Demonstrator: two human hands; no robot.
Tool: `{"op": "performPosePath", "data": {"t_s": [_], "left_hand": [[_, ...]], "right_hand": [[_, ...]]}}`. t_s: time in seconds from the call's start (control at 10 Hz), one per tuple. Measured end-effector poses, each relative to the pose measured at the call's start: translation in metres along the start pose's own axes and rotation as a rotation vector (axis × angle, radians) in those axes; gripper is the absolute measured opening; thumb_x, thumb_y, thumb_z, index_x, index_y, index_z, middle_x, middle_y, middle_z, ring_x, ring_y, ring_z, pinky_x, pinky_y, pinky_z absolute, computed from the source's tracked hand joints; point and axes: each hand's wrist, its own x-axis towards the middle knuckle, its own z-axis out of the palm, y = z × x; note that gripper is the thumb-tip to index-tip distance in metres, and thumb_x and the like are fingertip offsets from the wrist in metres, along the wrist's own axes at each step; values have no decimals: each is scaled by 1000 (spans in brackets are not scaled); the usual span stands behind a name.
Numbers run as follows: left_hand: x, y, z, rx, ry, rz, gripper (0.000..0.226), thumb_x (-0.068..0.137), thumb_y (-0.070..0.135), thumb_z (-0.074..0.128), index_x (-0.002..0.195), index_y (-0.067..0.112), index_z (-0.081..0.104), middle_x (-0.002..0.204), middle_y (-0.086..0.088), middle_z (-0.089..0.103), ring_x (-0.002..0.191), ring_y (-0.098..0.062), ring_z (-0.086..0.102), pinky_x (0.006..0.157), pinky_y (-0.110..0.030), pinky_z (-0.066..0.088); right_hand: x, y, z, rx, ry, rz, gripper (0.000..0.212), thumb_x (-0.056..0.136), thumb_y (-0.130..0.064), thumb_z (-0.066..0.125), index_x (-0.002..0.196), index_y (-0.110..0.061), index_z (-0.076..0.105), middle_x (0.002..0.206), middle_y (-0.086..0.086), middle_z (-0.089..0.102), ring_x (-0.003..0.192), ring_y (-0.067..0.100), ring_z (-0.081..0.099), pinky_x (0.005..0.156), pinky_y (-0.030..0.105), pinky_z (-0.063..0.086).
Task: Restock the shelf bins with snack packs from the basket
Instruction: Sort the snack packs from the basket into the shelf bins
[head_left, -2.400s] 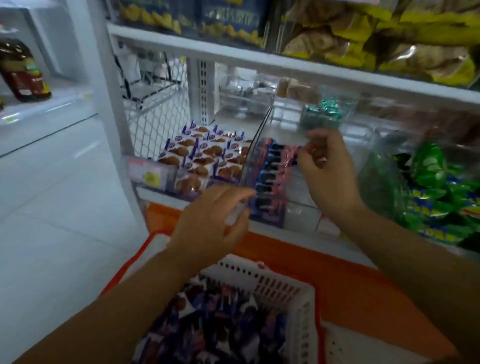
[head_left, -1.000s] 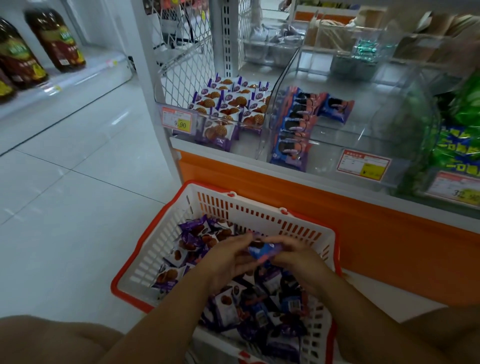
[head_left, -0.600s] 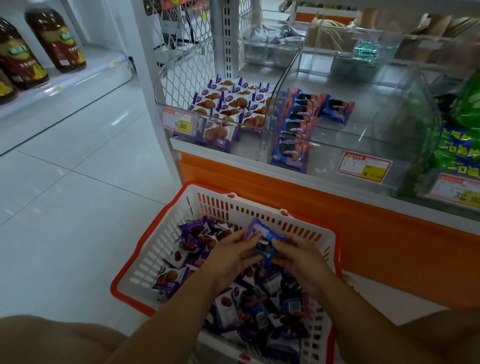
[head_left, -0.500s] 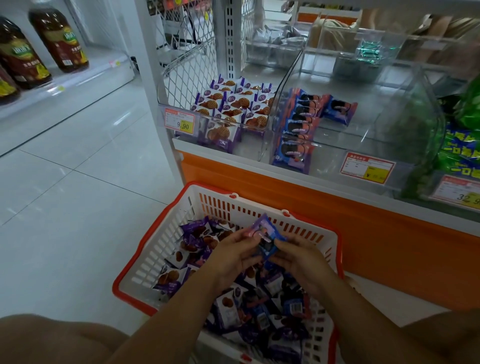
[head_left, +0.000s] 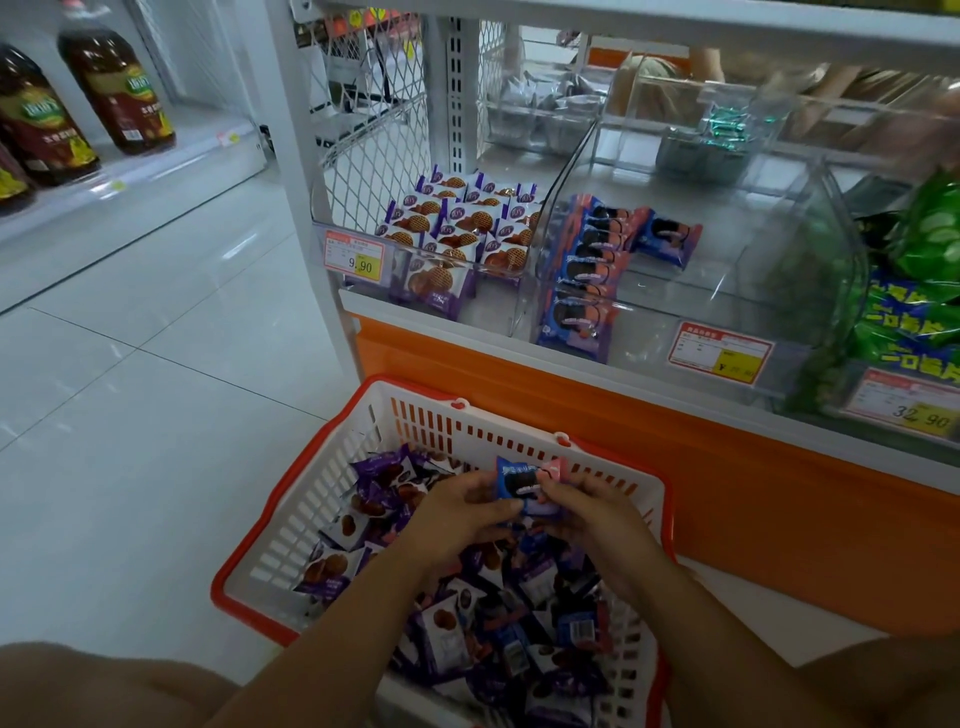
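Head view: blue-and-pink foil snack pack (head_left: 525, 480) held crosswise.
Left hand (head_left: 462, 512) and right hand (head_left: 589, 506) pinch its ends; clear plastic bin (head_left: 737, 260) lies upper right, nearer right hand.

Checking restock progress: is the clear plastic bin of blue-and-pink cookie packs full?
Partly empty. The clear plastic bin holds blue-and-pink cookie packs near its left side only; most of its floor is bare.

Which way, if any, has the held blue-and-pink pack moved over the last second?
Yes: blue-and-pink pack, between left hand and right hand, rose slightly toward the basket's far rim.
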Motion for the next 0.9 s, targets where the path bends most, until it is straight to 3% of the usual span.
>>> {"op": "performPosePath", "data": {"t_s": [0.2, 0.3, 0.4, 0.5, 0.6, 0.7, 0.8, 0.9], "left_hand": [[-8, 42, 0, 162, -14, 82, 32, 87, 15, 72, 117, 21, 65, 108, 0, 72, 97, -15, 71, 85, -33, 58], [-14, 108, 17, 249, -27, 302, 28, 87, 21, 71, 112, 33, 66, 104, 11, 73, 96, -8, 69, 84, -27, 57], [-15, 159, 32, 340, 18, 525, 30, 90, 31, 66, 118, 41, 61, 110, 23, 68, 101, 5, 63, 84, -15, 52], [6, 210, 32, 791, 220, 804, 53, 96, 44, 54, 145, 40, 35, 141, 25, 41, 127, 4, 40, 105, -20, 31], [30, 224, 19, 1092, 323, 863, 63, 99, 45, 45, 154, 33, 16, 156, 12, 26, 140, -8, 28, 111, -26, 24], [58, 221, 3, 1176, 292, 852, 64, 102, 43, 37, 155, 33, 3, 158, 5, 27, 139, -12, 32, 111, -30, 28], [71, 216, -2, 1150, 263, 877, 62, 102, 43, 33, 154, 35, 1, 156, 8, 29, 137, -9, 32, 111, -28, 27], [82, 210, -8, 1119, 288, 926, 62, 101, 45, 35, 154, 38, 3, 154, 10, 33, 133, -6, 35, 106, -25, 29]], "right_hand": [[-27, -37, 1, -195, 23, -193, 16, 85, -30, 70, 101, -27, 72, 104, 0, 72, 95, 18, 69, 84, 35, 56], [-58, -105, 2, -309, 170, -416, 8, 87, -27, 68, 88, -21, 72, 84, 1, 73, 82, 13, 68, 75, 26, 53], [-63, -159, -13, -299, 303, -566, 12, 87, -28, 67, 88, -17, 72, 77, 0, 73, 73, 8, 68, 70, 21, 51], [-25, -232, -50, -222, 495, -639, 15, 90, -23, 66, 88, -9, 71, 84, 5, 75, 73, 13, 68, 73, 29, 50], [21, -260, -70, -176, 536, -527, 16, 90, -14, 65, 96, 0, 69, 81, 8, 73, 61, 8, 66, 70, 26, 51], [87, -266, -91, -335, 582, -272, 28, 96, -20, 57, 118, -3, 63, 102, 10, 69, 83, 11, 69, 72, 21, 51], [125, -261, -101, -216, 605, -190, 20, 93, -13, 60, 112, -9, 63, 110, 13, 65, 83, 20, 63, 68, 21, 52], [150, -259, -103, -397, 538, -134, 13, 87, -2, 65, 84, -11, 56, 86, 8, 57, 63, 14, 52, 58, 23, 47]]}}
